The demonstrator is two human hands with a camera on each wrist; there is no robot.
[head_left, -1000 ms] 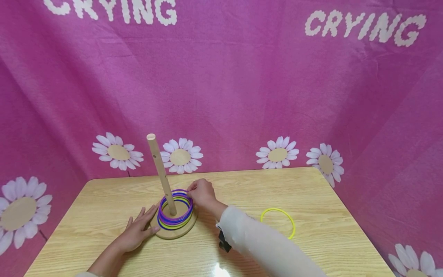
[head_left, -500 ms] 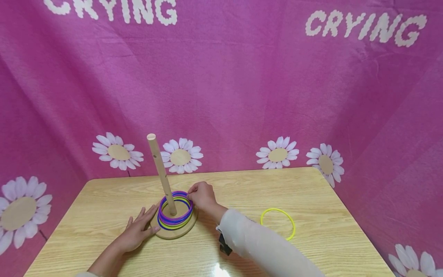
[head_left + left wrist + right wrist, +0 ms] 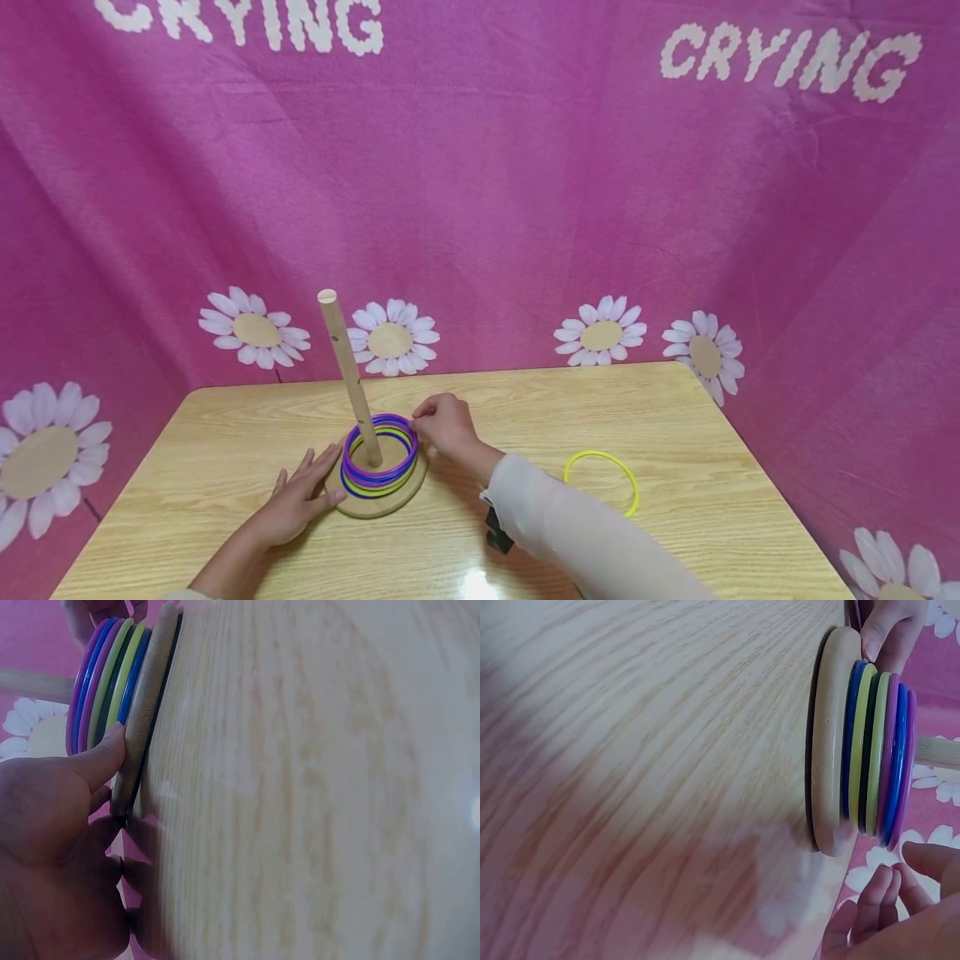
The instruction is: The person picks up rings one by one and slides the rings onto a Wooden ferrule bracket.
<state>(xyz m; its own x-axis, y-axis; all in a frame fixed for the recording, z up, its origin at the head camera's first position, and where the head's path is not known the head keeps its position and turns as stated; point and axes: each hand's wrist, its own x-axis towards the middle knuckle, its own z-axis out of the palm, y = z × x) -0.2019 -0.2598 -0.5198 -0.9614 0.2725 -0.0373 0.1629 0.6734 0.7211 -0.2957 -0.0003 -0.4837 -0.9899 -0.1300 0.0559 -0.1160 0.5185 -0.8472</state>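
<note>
A wooden peg point(image 3: 349, 375) stands upright on a round wooden base point(image 3: 386, 505) at the left of the table. Around its foot lies a stack of thin rings point(image 3: 97, 690) in purple, blue, yellow and dark green, with a purple ring point(image 3: 908, 772) on top. My left hand point(image 3: 296, 504) rests against the base's left side, fingers spread, its thumb on the rim. Just beyond the stack's right edge is my right hand point(image 3: 447, 427), fingers loosely bent; in the right wrist view its fingertips are a little apart from the rings and hold nothing.
A single yellow ring point(image 3: 636, 492) lies flat on the wooden table point(image 3: 712, 450) to the right, partly behind the right sleeve point(image 3: 585, 533). A pink curtain point(image 3: 480, 208) with daisies and lettering closes off the back and sides.
The right hand has let go of the top purple ring, which now lies level on the stack, and has drawn slightly to the right. The left hand has stayed put.
</note>
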